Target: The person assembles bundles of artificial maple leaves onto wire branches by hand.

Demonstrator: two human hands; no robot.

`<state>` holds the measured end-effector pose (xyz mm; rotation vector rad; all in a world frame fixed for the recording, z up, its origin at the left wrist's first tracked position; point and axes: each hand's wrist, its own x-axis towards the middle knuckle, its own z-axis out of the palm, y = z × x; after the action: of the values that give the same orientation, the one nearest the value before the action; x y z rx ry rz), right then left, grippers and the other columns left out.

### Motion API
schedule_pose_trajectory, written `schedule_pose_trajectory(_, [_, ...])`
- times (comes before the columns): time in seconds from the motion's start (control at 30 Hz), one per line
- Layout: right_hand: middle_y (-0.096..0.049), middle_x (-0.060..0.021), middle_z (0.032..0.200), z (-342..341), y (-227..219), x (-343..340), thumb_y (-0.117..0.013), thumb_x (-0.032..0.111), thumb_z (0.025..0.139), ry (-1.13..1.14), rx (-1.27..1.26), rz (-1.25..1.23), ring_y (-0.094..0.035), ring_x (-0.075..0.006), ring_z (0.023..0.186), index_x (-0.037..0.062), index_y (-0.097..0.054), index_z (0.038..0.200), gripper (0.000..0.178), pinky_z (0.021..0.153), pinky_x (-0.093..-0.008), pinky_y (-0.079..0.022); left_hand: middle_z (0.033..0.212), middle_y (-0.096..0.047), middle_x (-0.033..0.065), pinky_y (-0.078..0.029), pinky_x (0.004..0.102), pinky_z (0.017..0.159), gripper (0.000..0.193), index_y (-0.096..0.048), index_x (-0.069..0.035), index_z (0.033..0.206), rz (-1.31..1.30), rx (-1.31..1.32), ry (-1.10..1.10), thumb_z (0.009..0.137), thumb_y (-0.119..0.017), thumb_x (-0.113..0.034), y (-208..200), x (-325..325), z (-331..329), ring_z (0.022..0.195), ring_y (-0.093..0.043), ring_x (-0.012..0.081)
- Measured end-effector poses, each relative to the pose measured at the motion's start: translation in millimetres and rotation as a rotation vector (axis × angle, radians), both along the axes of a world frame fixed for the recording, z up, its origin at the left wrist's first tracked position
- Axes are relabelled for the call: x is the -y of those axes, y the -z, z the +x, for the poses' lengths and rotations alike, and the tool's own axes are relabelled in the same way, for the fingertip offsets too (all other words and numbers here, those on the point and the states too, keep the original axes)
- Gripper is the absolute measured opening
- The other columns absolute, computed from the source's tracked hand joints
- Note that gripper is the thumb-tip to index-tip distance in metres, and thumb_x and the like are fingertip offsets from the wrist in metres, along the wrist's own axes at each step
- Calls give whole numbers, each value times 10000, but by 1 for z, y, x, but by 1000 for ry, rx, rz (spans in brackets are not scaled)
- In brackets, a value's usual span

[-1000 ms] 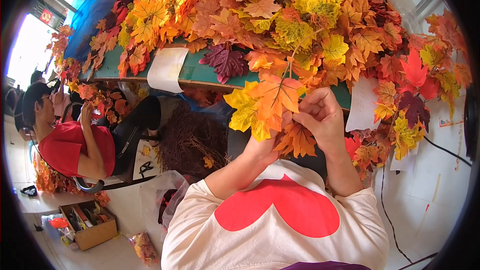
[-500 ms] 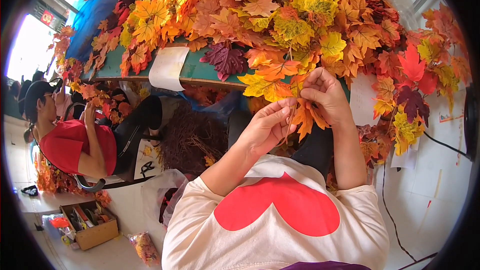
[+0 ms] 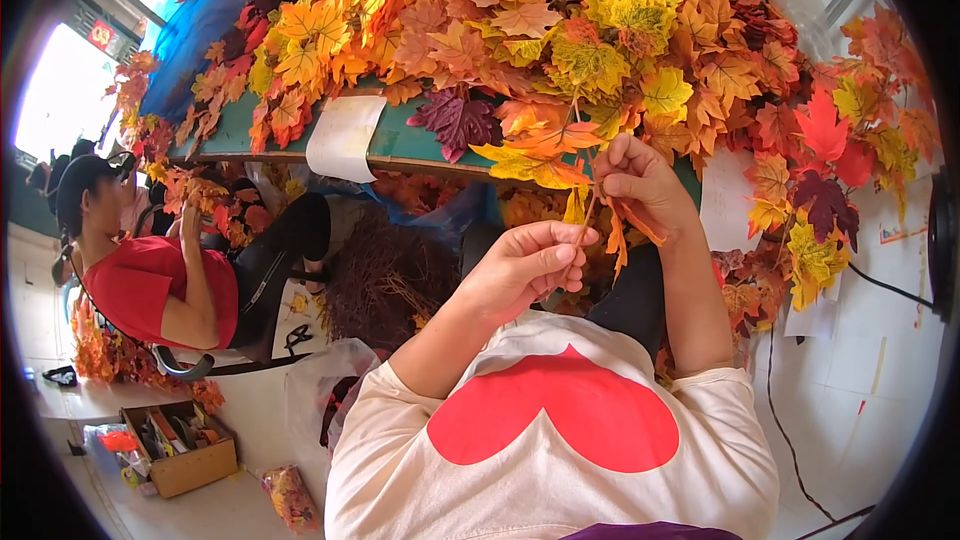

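An artificial maple-leaf spray has a thin brown stem (image 3: pixel 588 215), upright between my hands. My left hand (image 3: pixel 525 268) is closed in a pinch on the stem's lower part. Higher up, my right hand (image 3: pixel 648 185) is closed, its thumb and fingertips pinching the spray close to the stem; the exact grip is partly hidden. A yellow-orange leaf (image 3: pixel 535 166) and an orange leaf (image 3: pixel 552 140) spread leftward from the stem top. Under my right hand hangs another orange leaf (image 3: pixel 622 230), seen nearly edge-on.
Heaps of artificial leaves (image 3: pixel 440 20) cover the green table (image 3: pixel 400 140) before me. Brown twigs (image 3: pixel 390 270) lie below its edge. At left sits a co-worker in a red shirt (image 3: pixel 165 295), near a cardboard box (image 3: pixel 195 470) of tools. A cable (image 3: pixel 785 430) runs along the floor at right.
My left hand has slid down the stem, away from my right hand, and its fingers have curled closer. The leaves on the spray have turned more edge-on. My right hand has barely shifted.
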<state>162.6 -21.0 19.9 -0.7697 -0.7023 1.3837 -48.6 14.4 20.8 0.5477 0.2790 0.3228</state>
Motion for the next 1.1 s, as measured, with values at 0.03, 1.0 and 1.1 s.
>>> schedule_pose_trajectory(0.03, [-529, -2, 770, 2, 3, -1, -681, -22, 706, -25, -9, -7, -538, -116, 686, 109, -482, 837, 272, 604, -231, -441, 847, -622, 63, -517, 266, 675, 199, -568, 2, 1047, 3, 3, 2, 862, -557, -70, -1, 1, -2, 711, -616, 142])
schedule_pose_trajectory(1.0, [-622, -137, 974, 224, -3, 31, -611, 171, 797, 1676, 1810, -339, -579, -312, 917, 47, -610, 1035, 269, 765, -360, -458, 855, -612, 65, -466, 241, 500, 89, -561, -59, 940, 13, -108, -266, 876, -556, -121, 4, 9, 15, 610, -581, 128])
schedule_pose_trajectory(1.1, [-651, -111, 882, 227, -6, 24, -638, 227, 772, 1482, 1510, -471, -608, -298, 824, 50, -654, 935, 241, 710, -361, -471, 872, -608, 69, -469, 244, 507, 99, -557, -59, 957, 15, -106, -301, 878, -551, -119, 7, 9, 11, 618, -582, 132])
